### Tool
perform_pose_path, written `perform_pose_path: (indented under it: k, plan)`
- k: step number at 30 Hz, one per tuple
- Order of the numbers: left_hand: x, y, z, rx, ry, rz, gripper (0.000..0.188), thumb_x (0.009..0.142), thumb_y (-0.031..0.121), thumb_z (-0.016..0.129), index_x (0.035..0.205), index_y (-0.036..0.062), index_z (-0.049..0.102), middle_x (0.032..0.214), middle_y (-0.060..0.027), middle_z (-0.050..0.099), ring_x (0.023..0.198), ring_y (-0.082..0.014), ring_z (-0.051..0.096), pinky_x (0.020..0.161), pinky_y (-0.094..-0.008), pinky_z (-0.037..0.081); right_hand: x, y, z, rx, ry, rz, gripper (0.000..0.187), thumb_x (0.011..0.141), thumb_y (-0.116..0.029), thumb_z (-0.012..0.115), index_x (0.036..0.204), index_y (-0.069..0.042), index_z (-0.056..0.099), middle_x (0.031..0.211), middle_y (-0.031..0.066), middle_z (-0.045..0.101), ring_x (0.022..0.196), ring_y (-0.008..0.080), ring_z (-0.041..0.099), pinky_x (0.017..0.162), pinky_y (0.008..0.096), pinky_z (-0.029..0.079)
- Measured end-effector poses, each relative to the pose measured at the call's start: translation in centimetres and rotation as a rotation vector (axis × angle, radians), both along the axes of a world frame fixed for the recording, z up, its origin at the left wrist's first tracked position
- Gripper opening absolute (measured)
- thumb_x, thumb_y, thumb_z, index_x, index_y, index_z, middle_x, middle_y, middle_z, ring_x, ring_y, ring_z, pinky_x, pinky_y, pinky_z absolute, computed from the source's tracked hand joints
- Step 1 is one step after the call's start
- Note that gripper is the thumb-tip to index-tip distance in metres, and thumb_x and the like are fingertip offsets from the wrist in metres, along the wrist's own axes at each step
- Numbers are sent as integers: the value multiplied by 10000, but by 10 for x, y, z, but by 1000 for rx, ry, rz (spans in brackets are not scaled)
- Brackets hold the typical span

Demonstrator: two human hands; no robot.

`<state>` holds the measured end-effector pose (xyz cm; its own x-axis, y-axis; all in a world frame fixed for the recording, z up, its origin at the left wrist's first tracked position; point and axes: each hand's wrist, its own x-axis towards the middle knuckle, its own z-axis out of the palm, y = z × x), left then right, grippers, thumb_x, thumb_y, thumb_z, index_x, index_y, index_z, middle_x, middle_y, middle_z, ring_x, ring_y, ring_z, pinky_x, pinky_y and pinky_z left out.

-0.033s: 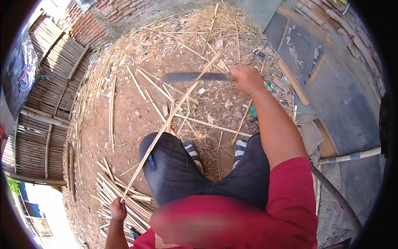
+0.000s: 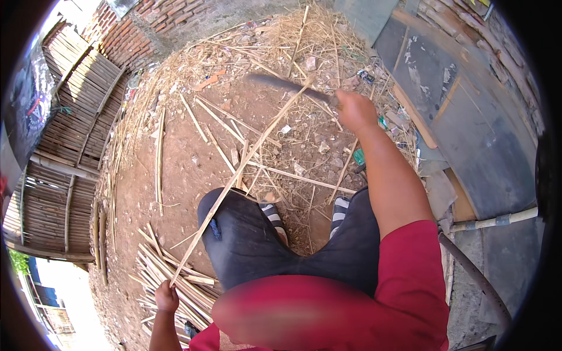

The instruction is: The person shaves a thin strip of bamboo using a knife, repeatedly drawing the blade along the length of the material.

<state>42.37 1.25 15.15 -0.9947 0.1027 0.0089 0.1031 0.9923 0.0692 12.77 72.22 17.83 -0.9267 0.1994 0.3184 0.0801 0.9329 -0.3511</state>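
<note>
Head view looks down on you seated, dark shorts over your knees and striped sandals (image 2: 273,215) on the red dirt. Nearest, at the lower left, your left hand (image 2: 166,296) is clenched around the near end of a long bamboo strip (image 2: 237,175), just above a pile of split bamboo slats (image 2: 170,281) on the ground. That strip runs up across your left knee toward the far right. Farther out, your right hand (image 2: 355,110) grasps the handle of a dark blade (image 2: 281,83), which meets the strip's far end. Beyond lie scattered straw (image 2: 281,41), a brick wall (image 2: 126,35) and, at left, a bamboo fence (image 2: 64,128).
</note>
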Motion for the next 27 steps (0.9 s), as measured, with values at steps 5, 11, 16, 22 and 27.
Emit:
perform_pose_path:
  k: [5, 11, 16, 22, 27]
  plan:
    - [12, 4, 2, 21, 6, 24, 67, 940, 101, 552, 930, 46, 590, 742, -231, 607, 706, -472, 600, 622, -555, 458, 2, 72, -38, -365, 57, -522, 363, 838, -192, 652, 1168, -42, 670, 1048, 235, 719, 1019, 409, 685, 881, 492, 531]
    - [-18, 53, 18, 112, -92, 33, 199, 1016, 195, 532, 934, 30, 607, 725, -217, 612, 680, -438, 608, 608, -498, 470, 10, 56, -3, -338, 157, -276, 390, 822, -192, 679, 1197, -87, 670, 971, 216, 728, 931, 378, 708, 819, 455, 552]
    - [-60, 123, 50, 609, -418, 130, 417, 1079, 372, 499, 873, 19, 578, 686, -16, 517, 672, -126, 477, 626, -317, 440, 27, -18, 56, -222, 43, 301, 197, 864, -175, 681, 1051, -114, 663, 798, 133, 687, 769, 325, 704, 681, 433, 545]
    - [-72, 155, 63, 712, -527, 63, 435, 1081, 421, 471, 887, 46, 575, 712, 44, 488, 669, -76, 427, 604, -265, 396, 43, -91, 61, 161, 149, 721, 102, 855, -166, 687, 939, -142, 636, 772, 95, 675, 741, 324, 685, 662, 474, 530]
    - [-66, 141, 57, 590, -482, 73, 446, 1070, 430, 499, 892, 31, 583, 727, 7, 522, 713, -114, 467, 654, -306, 446, 25, -27, 54, -26, 39, 199, 137, 829, -139, 698, 958, -146, 651, 795, 111, 681, 783, 335, 691, 690, 478, 534]
